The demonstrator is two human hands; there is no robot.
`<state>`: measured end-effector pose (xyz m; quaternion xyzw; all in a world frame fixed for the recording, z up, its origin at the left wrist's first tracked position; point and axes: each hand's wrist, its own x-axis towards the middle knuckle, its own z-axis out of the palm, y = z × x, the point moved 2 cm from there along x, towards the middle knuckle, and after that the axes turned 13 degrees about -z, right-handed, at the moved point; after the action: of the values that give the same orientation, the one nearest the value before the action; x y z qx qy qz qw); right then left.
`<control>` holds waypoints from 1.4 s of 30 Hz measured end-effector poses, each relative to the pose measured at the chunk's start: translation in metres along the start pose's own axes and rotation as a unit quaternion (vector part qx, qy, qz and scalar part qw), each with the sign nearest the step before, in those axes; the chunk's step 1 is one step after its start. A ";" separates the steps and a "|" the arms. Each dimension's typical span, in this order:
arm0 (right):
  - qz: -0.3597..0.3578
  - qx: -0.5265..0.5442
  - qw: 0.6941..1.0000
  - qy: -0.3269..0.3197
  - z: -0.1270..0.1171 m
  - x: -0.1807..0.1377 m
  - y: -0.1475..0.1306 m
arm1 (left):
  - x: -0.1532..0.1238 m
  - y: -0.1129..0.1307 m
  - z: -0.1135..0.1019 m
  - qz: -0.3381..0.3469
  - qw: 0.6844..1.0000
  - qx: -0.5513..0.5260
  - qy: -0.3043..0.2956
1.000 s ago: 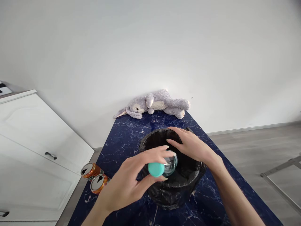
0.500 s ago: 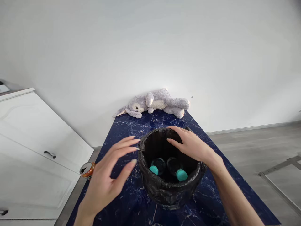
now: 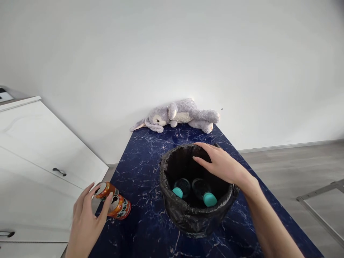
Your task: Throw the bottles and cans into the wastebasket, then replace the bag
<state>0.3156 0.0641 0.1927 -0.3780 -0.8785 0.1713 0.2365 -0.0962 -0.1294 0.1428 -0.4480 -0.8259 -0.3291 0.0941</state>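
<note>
My left hand (image 3: 87,215) is at the left table edge, thumb and fingers apart, around the tops of two orange drink cans. The rear can (image 3: 106,190) is partly behind the front can (image 3: 121,208); both stand upright with opened tops. I cannot tell whether my fingertips touch them. My right hand (image 3: 221,163) grips the far right rim of a round bin (image 3: 188,218) lined with a black bag, thumb inside and fingers over the rim. Inside the bin lie two clear bottles with teal caps (image 3: 210,199), (image 3: 177,192).
A grey plush rabbit (image 3: 181,113) lies on its side at the far end of the blue marbled table (image 3: 145,168), against the white wall. White drawers (image 3: 40,161) with dark handles stand on the left. A metal frame (image 3: 317,204) is on the right over the grey floor.
My left hand has moved from beside the bin leftward and down to the cans, uncovering the front one. My right hand stays on the bin's rim. The view has shifted slightly.
</note>
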 end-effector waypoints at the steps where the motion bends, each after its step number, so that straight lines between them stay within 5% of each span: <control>1: 0.001 0.002 1.000 0.001 0.000 0.000 0.000 | -0.001 -0.006 0.003 -0.022 1.000 0.003 -0.008; 4: 0.005 0.006 1.000 0.004 -0.001 -0.001 -0.002 | -0.004 -0.017 0.011 -0.060 0.998 0.008 -0.035; 10: 0.009 0.005 1.000 0.001 -0.001 -0.001 -0.002 | -0.011 -0.025 0.028 -0.026 0.997 0.053 -0.046; 18: 0.012 0.007 1.000 -0.009 -0.003 -0.001 -0.002 | -0.037 -0.015 0.034 0.119 0.988 0.083 0.059; 31: 0.017 0.011 1.000 -0.006 -0.005 -0.002 -0.006 | -0.067 0.007 0.037 0.146 0.985 -0.008 0.086; 35: 0.012 0.004 1.000 0.004 -0.004 -0.002 -0.005 | -0.069 0.027 0.024 0.143 0.987 -0.011 0.077; 42: 0.009 0.008 1.000 -0.002 -0.005 -0.001 -0.006 | -0.051 0.095 -0.033 0.111 0.969 -0.165 0.144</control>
<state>0.3157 0.0599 0.1989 -0.3840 -0.8740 0.1809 0.2365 0.0050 -0.1488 0.1886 -0.4943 -0.6830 -0.5094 0.1724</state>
